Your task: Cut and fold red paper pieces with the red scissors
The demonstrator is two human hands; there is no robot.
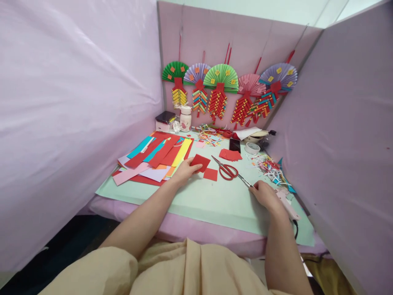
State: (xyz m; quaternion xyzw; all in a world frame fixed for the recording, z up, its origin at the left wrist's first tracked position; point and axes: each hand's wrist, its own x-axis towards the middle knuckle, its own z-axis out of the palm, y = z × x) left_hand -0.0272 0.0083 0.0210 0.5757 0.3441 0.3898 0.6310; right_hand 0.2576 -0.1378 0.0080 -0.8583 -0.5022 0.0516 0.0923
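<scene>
My left hand [185, 170] pinches a red paper square [201, 162] by its left edge, just above the table. A second red square [210, 175] lies flat beside it, to the lower right. My right hand [264, 193] has its fingers closed on the near end of a slim silver pen-like tool [245, 181]; its exact kind is hard to make out. Between the two hands, red-handled scissors [228, 171] lie on the table, with their blades pointing to the upper left. Behind the scissors is a small stack of red paper pieces [230, 155].
Coloured paper sheets and strips [144, 171] cover the left side. Paper scraps [272, 169] and a pink corded device [287, 205] lie right. A phone [235, 145], tape roll [252, 148] and white jar [185, 119] stand toward the back. Paper fan ornaments [221, 78] hang behind.
</scene>
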